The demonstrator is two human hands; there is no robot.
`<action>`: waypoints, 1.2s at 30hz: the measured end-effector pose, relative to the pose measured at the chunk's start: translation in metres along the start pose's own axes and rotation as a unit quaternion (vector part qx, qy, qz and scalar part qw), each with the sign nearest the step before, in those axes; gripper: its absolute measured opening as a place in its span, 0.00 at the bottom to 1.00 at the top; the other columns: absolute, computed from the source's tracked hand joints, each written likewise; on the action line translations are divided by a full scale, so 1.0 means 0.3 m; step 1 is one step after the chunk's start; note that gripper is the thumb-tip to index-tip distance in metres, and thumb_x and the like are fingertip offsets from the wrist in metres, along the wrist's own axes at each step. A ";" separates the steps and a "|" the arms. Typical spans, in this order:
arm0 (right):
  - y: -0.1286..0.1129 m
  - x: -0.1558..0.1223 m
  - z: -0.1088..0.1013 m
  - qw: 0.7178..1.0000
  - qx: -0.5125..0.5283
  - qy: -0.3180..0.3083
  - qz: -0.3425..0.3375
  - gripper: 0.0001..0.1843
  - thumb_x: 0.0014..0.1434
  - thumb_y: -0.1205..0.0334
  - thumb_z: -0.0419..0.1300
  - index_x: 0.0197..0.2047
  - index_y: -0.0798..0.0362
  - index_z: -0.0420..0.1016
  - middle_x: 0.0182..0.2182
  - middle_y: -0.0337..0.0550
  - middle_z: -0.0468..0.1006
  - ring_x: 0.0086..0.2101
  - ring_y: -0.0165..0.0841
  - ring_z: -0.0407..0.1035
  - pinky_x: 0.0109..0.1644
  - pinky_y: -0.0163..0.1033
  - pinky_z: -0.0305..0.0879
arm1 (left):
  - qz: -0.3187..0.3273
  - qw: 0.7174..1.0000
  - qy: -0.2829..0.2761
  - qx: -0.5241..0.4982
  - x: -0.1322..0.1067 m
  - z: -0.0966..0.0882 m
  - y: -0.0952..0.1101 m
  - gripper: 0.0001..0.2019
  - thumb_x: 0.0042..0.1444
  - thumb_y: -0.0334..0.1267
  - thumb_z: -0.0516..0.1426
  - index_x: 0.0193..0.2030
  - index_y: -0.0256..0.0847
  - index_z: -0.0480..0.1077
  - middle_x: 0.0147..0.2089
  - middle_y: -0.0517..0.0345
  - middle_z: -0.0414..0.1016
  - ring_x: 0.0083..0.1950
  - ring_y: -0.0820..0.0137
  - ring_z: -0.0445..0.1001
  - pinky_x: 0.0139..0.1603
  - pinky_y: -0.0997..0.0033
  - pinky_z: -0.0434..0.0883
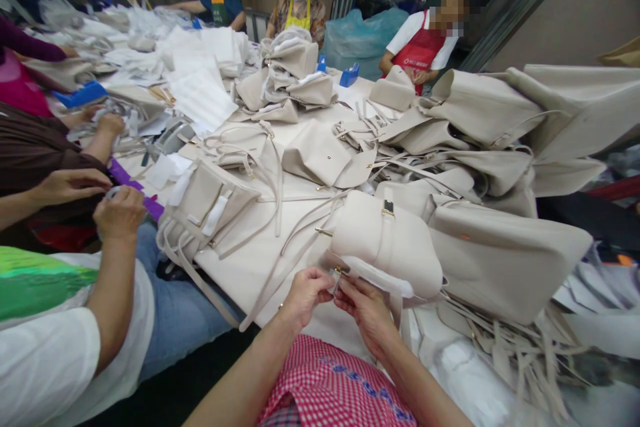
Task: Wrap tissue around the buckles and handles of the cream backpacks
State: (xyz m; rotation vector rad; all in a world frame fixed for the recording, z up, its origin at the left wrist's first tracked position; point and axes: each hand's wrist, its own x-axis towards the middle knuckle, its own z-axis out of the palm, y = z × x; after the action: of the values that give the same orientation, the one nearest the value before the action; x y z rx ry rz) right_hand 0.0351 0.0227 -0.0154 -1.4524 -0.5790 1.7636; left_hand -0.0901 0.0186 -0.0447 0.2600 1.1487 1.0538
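A beige backpack-style bag (367,233) lies on the table edge right in front of me, its flap crossed by a strap with a dark and gold buckle (388,208). Along its near side runs a strip of white wrapping (377,275). My left hand (307,293) pinches a small pale, partly see-through piece (335,279) beside a gold-coloured metal fitting (338,269) on the bag. From the other side my right hand (367,307) closes thumb and fingers at the same spot. Fingertips partly cover the piece, so its exact kind does not show.
Several beige bags (500,247) are heaped to the right. Another bag (213,197) with loose straps sits to the left. A co-worker's hands (117,210) work close on my left. White sheets (200,80) and blue tape dispensers (349,75) lie farther back; co-workers stand across the table.
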 end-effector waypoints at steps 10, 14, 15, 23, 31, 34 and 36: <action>-0.005 0.000 0.018 1.000 -0.018 0.013 -0.006 0.21 0.31 0.51 0.75 0.26 0.56 0.81 0.21 0.38 0.76 0.24 0.27 0.66 0.30 0.35 0.68 | 0.022 0.999 -0.018 -0.016 0.000 -0.007 -0.014 0.14 0.38 0.36 0.68 0.22 0.37 0.66 0.23 0.57 0.74 0.26 0.70 0.74 0.31 0.68 0.69; -0.005 0.005 0.028 0.999 -0.037 0.021 -0.023 0.20 0.33 0.50 0.73 0.26 0.56 0.80 0.20 0.38 0.75 0.23 0.29 0.66 0.29 0.36 0.66 | 0.037 0.999 -0.013 -0.027 0.006 -0.003 -0.018 0.17 0.36 0.38 0.70 0.23 0.37 0.65 0.21 0.62 0.71 0.24 0.73 0.72 0.29 0.72 0.67; -0.003 0.008 0.031 0.999 -0.040 0.024 -0.029 0.19 0.34 0.49 0.73 0.25 0.56 0.79 0.20 0.38 0.74 0.23 0.29 0.66 0.29 0.36 0.66 | 0.039 0.999 -0.008 -0.031 0.008 -0.003 -0.019 0.18 0.35 0.38 0.71 0.24 0.38 0.65 0.21 0.63 0.71 0.24 0.74 0.72 0.29 0.73 0.67; 0.028 0.024 0.035 0.994 -0.061 0.054 -0.069 0.15 0.39 0.51 0.70 0.23 0.55 0.76 0.18 0.34 0.69 0.22 0.27 0.61 0.26 0.34 0.60 | -0.015 0.999 -0.003 -0.050 -0.007 0.006 -0.011 0.18 0.34 0.42 0.71 0.28 0.34 0.71 0.25 0.57 0.73 0.25 0.74 0.72 0.28 0.73 0.69; 0.037 0.023 0.035 0.995 -0.050 0.054 -0.066 0.17 0.39 0.49 0.70 0.25 0.55 0.78 0.18 0.35 0.70 0.22 0.27 0.61 0.26 0.34 0.62 | 0.056 0.998 0.019 0.018 -0.018 0.022 -0.003 0.13 0.39 0.41 0.66 0.29 0.35 0.75 0.29 0.55 0.75 0.28 0.71 0.72 0.27 0.73 0.68; 0.041 0.026 0.034 0.995 -0.049 0.055 -0.061 0.19 0.38 0.48 0.70 0.27 0.55 0.80 0.19 0.36 0.71 0.23 0.28 0.62 0.27 0.34 0.63 | 0.091 0.994 0.037 0.054 -0.008 0.020 -0.011 0.10 0.42 0.40 0.65 0.27 0.35 0.74 0.27 0.56 0.75 0.27 0.73 0.70 0.26 0.75 0.66; 0.041 0.028 0.033 0.996 -0.048 0.058 -0.056 0.20 0.37 0.47 0.71 0.27 0.55 0.81 0.19 0.36 0.72 0.23 0.28 0.62 0.28 0.35 0.63 | 0.116 0.989 0.048 0.078 -0.003 0.020 -0.016 0.09 0.43 0.39 0.64 0.26 0.36 0.72 0.24 0.59 0.73 0.25 0.74 0.68 0.25 0.75 0.64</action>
State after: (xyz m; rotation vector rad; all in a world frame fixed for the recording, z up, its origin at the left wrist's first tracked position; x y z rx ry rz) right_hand 0.0217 0.0231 -0.0275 -1.5458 -0.6780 1.5731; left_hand -0.0824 0.0174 -0.0446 0.4799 1.3119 1.1927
